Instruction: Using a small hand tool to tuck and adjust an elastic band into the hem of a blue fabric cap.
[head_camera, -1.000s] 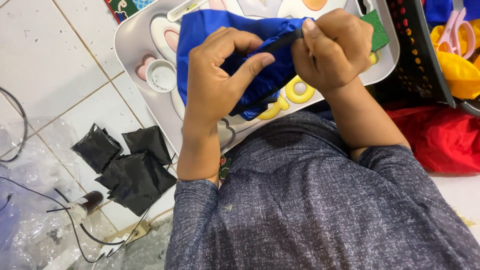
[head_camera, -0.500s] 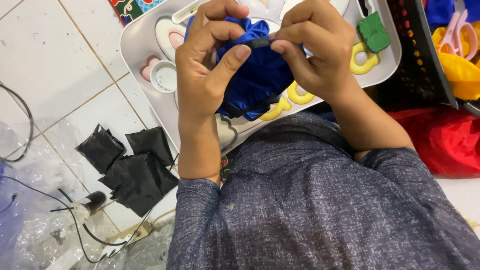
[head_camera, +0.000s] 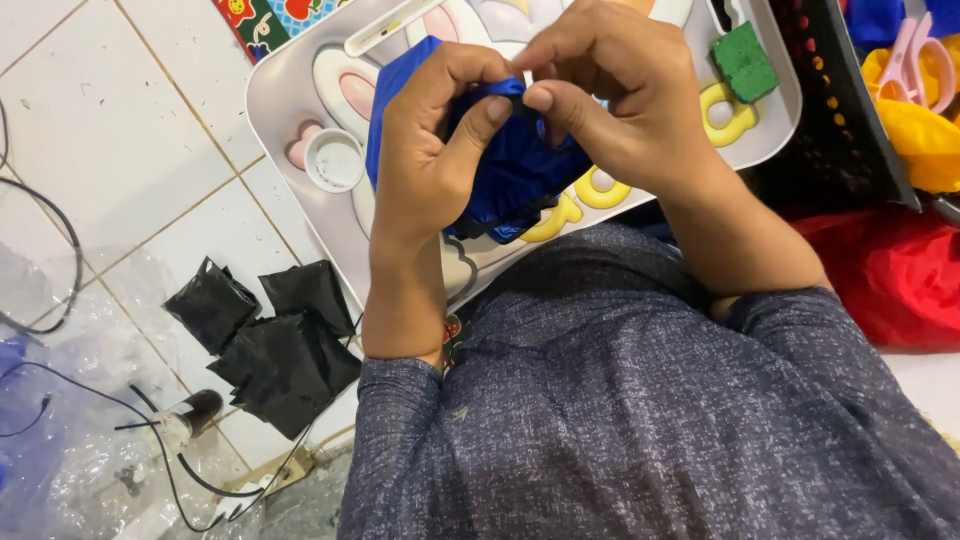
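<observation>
Both hands meet above the grey tray (head_camera: 300, 90), wrists bent inward. The left hand (head_camera: 430, 150) curls closed around the bunched blue cloth (head_camera: 515, 170), thumb pressing its top edge, while the right hand (head_camera: 610, 95) pinches that same edge between thumb and forefinger. The cloth seems to hang clear of the tray, though the hands hide most of it.

A bright blue cloth (head_camera: 510, 170) sits at the upper middle. Under it is a white tray (head_camera: 290, 80) with pink and yellow shapes. Black pouches (head_camera: 270, 340) lie lower left; the sleeve (head_camera: 620, 420) is speckled grey-blue; red fabric (head_camera: 890, 270) shows at right.

blue cloth (head_camera: 510, 170) partly hidden, basket (head_camera: 830, 120) cropped
</observation>
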